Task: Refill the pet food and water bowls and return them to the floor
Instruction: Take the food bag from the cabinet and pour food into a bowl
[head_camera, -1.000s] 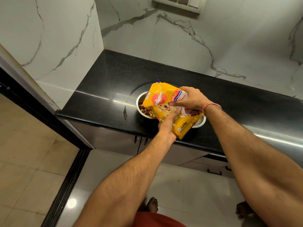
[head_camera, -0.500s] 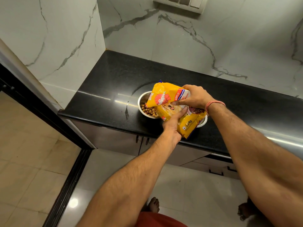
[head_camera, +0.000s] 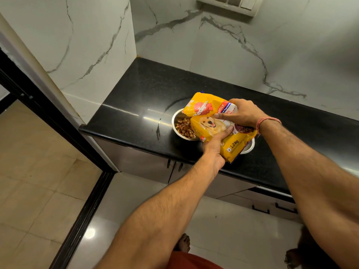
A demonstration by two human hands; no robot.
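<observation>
We stand on a pale tiled floor (head_camera: 229, 226) in a marble-walled corner, facing a black stone desk (head_camera: 139, 94) whose front edge runs across our view.

Nearest us, the left hand (head_camera: 214, 147) is closed on the lower near edge of a yellow food bag (head_camera: 211, 123), thumb pressed on its face. We judge this props the bag's weight so the tilt can be controlled. The right hand (head_camera: 241, 113) clamps the bag's upper side from above, steering it. The bag lies tipped over a steel bowl (head_camera: 177, 119) near the desk's front edge, toward its left end; its mouth is not visible to us, though brown kibble (head_camera: 183, 128) already lies in the bowl's open left part. Another steel rim (head_camera: 249, 147) peeks out just right of the bag; we cannot tell whether it is a second bowl.

On the bag we read "Pedigree" on a red badge, "ADULT", part of "& Vegetables", and "1.2kg", beside a picture of a golden dog.

Farthest off, a switch plate (head_camera: 227, 3) sits on the back wall.
</observation>
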